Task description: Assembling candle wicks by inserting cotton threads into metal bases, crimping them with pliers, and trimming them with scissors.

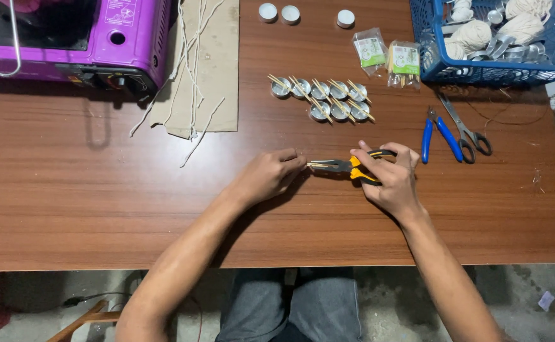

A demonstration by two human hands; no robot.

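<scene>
At the far left of the wooden table stands a purple camping stove, with a sheet of brown cardboard just beside it and loose white strings lying across that sheet and trailing onto the wood.

Nearer the table's front edge, the person's left hand is curled, its fingertips pinched on something small and thin right at the nose of the pliers; what that small piece is, I cannot tell. The pliers lie level just over the wood, nose pointing left, their yellow and black handles wrapped in the right hand, which grips them firmly.

Behind the hands, toward the middle of the table, a cluster of small round metal cups sits in two rows, each with little wooden sticks laid across its top. Three more cups stand apart at the back edge. To the right of the cluster lie two small clear packets with green labels.

Further right, blue-handled pliers rest beside a pair of scissors. At the back right corner is a blue plastic basket holding balls of pale string and metal bits.
</scene>
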